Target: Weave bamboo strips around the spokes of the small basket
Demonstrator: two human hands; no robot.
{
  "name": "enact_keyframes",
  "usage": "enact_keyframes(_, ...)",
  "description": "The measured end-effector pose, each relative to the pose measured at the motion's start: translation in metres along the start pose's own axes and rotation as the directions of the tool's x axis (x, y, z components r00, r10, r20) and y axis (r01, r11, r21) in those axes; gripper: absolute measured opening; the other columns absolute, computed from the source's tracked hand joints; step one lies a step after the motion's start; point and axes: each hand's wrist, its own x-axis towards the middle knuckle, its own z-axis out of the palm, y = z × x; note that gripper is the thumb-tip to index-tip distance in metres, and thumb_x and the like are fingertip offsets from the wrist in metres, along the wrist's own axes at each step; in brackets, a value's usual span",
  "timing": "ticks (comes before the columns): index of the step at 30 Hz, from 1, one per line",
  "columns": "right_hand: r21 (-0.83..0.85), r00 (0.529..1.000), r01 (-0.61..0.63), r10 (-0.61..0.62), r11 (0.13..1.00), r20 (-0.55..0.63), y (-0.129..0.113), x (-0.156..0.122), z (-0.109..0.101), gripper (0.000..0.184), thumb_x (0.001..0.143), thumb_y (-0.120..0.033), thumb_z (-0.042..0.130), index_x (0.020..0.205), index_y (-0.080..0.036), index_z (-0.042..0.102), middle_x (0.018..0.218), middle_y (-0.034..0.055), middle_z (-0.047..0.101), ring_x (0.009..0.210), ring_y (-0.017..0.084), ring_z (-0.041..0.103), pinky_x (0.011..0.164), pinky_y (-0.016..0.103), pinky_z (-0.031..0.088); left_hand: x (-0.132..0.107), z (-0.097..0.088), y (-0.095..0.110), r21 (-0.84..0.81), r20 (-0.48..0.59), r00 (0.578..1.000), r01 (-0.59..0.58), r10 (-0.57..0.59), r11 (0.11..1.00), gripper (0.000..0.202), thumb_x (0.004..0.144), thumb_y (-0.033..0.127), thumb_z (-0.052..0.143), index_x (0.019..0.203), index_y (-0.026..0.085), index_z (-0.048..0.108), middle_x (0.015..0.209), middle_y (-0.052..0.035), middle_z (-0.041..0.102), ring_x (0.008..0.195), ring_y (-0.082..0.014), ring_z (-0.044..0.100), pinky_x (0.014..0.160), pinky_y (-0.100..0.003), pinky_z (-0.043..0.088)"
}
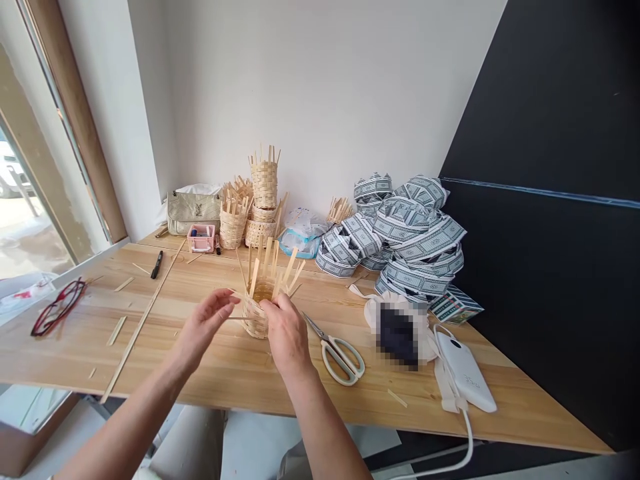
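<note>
Upright before me on the wooden table stands a small woven basket [256,325], light in colour, with several long stake ends sticking up from its rim. My right hand [289,333] is closed on the basket's right side, thumb over the rim. Just left of the basket is my left hand [207,320], its fingers bent and thumb near the fingertips. A thin weaving strip [245,319] runs sideways from this hand to the basket wall, and the fingers appear closed on it. Scissors [343,360] with white handles lie right of my right hand, blades slightly apart.
Woven baskets [264,187] stand stacked at the back beside a beige handbag [193,212] and pink box [201,238]. Patterned paper bands [410,227] are heaped at back right. A long strip [143,323], glasses [59,307] and pen [157,265] lie left; a white power bank [467,373] lies right.
</note>
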Motion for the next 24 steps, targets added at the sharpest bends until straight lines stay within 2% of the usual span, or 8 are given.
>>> enact_keyframes(2,-0.002,1.000,0.007,-0.007,1.000,0.011,-0.001,0.001,-0.002,0.029,0.076,-0.002,0.041,0.063,-0.023,0.057,0.072,0.0000,0.052,0.062,0.014,0.047,0.051,0.023,0.029,0.012,-0.005,-0.003,-0.066,-0.019,1.000,-0.021,0.020,0.998,0.037,0.067,0.038,0.069,0.099,0.022,0.061,0.091,-0.0040,0.065,0.092,-0.0194,0.057,0.085,-0.033,0.041)
enact_keyframes(4,-0.016,1.000,0.005,-0.005,1.000,0.028,-0.001,0.003,-0.004,0.028,0.076,-0.003,0.042,0.062,-0.023,0.056,0.072,0.0001,0.052,0.060,0.014,0.047,0.050,0.024,0.028,0.024,-0.004,-0.009,-0.162,0.032,0.999,-0.022,0.028,0.986,0.032,0.064,0.034,0.073,0.093,0.022,0.065,0.089,-0.0028,0.064,0.088,-0.0177,0.056,0.083,-0.031,0.041)
enact_keyframes(6,-0.035,0.999,-0.006,0.007,0.999,0.047,-0.001,0.003,-0.005,0.027,0.077,-0.005,0.043,0.063,-0.023,0.057,0.072,0.0004,0.052,0.061,0.014,0.048,0.050,0.024,0.027,0.033,0.000,-0.016,-0.221,0.076,0.996,-0.024,0.042,0.975,0.023,0.060,0.032,0.076,0.079,0.020,0.069,0.089,-0.0032,0.062,0.090,-0.0182,0.054,0.083,-0.031,0.040)
enact_keyframes(9,-0.053,0.996,-0.025,0.029,0.998,0.080,0.000,0.003,-0.005,0.027,0.078,-0.006,0.042,0.065,-0.022,0.059,0.076,0.0009,0.054,0.063,0.014,0.050,0.052,0.024,0.029,0.040,0.006,-0.023,-0.228,0.073,0.996,-0.041,0.059,0.973,0.018,0.057,0.033,0.077,0.062,0.018,0.068,0.088,-0.0037,0.060,0.096,-0.0202,0.050,0.086,-0.030,0.038)
enact_keyframes(12,-0.083,0.993,-0.038,0.047,0.996,0.106,0.001,0.000,-0.002,0.027,0.080,-0.005,0.042,0.069,-0.022,0.060,0.080,0.0008,0.055,0.066,0.014,0.051,0.054,0.023,0.031,0.042,0.008,-0.025,-0.242,0.053,0.997,-0.046,0.061,0.969,0.018,0.056,0.032,0.078,0.056,0.017,0.067,0.089,-0.0026,0.057,0.095,-0.0194,0.048,0.087,-0.028,0.035)
enact_keyframes(16,-0.090,0.997,-0.020,0.027,0.996,0.078,0.003,-0.008,0.004,0.030,0.084,-0.008,0.038,0.087,-0.024,0.063,0.088,0.0016,0.058,0.075,0.016,0.054,0.060,0.023,0.037,0.041,0.008,-0.026,-0.295,0.067,0.998,0.002,0.019,0.955,0.019,0.056,0.030,0.078,0.058,0.016,0.067,0.086,-0.0013,0.057,0.083,-0.0164,0.051,0.081,-0.028,0.038)
enact_keyframes(20,-0.041,0.999,0.033,-0.032,0.999,0.025,0.008,-0.017,0.013,0.035,0.087,-0.011,0.035,0.111,-0.024,0.058,0.097,0.0056,0.061,0.086,0.019,0.056,0.070,0.027,0.045,0.041,0.011,-0.028,-0.368,0.051,0.998,0.048,-0.031,0.929,0.020,0.052,0.029,0.079,0.057,0.015,0.065,0.081,-0.0006,0.059,0.077,-0.0153,0.053,0.080,-0.029,0.041)
enact_keyframes(24,0.128,0.997,0.045,-0.037,0.991,-0.061,0.013,-0.027,0.015,0.042,0.086,-0.009,0.033,0.120,-0.023,0.053,0.107,0.0084,0.058,0.095,0.020,0.056,0.080,0.030,0.047,0.039,0.018,-0.032,-0.426,0.000,0.998,0.057,-0.062,0.903,0.019,0.052,0.028,0.078,0.056,0.016,0.064,0.077,0.0010,0.060,0.076,-0.0139,0.055,0.081,-0.028,0.041)
